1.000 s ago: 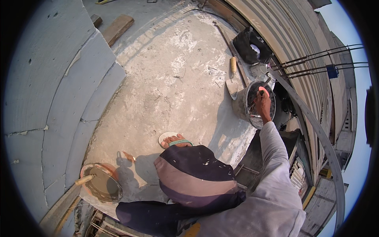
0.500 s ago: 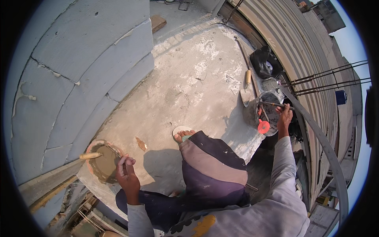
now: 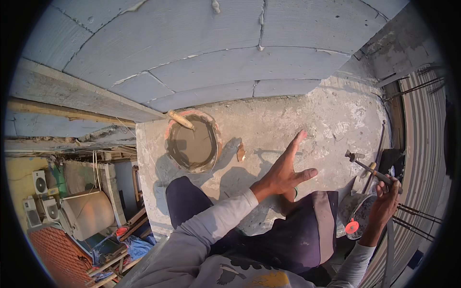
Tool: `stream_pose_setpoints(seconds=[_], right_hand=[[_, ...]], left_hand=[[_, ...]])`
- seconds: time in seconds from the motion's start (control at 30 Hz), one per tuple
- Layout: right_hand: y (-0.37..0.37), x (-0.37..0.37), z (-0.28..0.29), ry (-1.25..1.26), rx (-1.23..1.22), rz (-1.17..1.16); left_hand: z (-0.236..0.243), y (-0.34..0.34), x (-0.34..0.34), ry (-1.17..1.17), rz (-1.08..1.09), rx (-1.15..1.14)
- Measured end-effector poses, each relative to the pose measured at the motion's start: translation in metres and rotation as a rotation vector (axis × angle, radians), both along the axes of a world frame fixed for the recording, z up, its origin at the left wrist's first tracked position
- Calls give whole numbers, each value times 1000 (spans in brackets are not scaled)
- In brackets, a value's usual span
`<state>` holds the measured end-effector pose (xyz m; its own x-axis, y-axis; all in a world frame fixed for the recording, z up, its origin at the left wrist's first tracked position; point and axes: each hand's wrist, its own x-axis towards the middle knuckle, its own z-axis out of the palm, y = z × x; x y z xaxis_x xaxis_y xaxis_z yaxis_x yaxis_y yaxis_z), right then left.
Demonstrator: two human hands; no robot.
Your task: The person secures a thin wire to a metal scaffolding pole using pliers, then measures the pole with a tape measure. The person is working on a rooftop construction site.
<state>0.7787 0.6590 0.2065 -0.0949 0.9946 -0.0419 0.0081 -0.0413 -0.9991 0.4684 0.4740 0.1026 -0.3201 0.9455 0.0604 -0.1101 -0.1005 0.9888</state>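
Note:
My left hand (image 3: 282, 175) reaches over the concrete floor with fingers stretched out and thumb apart, holding nothing. My right hand (image 3: 384, 201) grips the dark handle of a hammer (image 3: 377, 175), whose head points leftward. Below that hand stands a dark bucket (image 3: 354, 209) with a red round object (image 3: 351, 226) at it, and a wooden-handled trowel (image 3: 359, 183) lies alongside. A tub of grey mortar (image 3: 194, 151) sits near the wall, a wooden handle (image 3: 180, 120) sticking out over its rim. A small brown scrap (image 3: 240, 152) lies beside it.
A grey block wall (image 3: 211, 72) borders the concrete slab (image 3: 326, 115). On the right are corrugated sheeting (image 3: 418, 139), protruding rebar (image 3: 418, 216) and a long dark bar (image 3: 379, 146). At the left, past the slab's edge, are air-conditioner units (image 3: 39, 182), red roofing (image 3: 57, 254) and timber.
My view has swung toward the block wall. My right hand has lifted the hammer from the bucket. My left hand has left the mortar tub's rim and now spreads over the floor.

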Motion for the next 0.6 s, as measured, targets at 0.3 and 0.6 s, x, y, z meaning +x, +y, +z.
stream_pose_setpoints(seconds=[0.3, 0.6], right_hand=[[-97, -272, 13, -404, -44, 1365], [-245, -354, -75, -659, 832, 1680]], left_hand=[[29, -89, -101, -696, 1212, 137], [21, -198, -137, -937, 1406, 49]])
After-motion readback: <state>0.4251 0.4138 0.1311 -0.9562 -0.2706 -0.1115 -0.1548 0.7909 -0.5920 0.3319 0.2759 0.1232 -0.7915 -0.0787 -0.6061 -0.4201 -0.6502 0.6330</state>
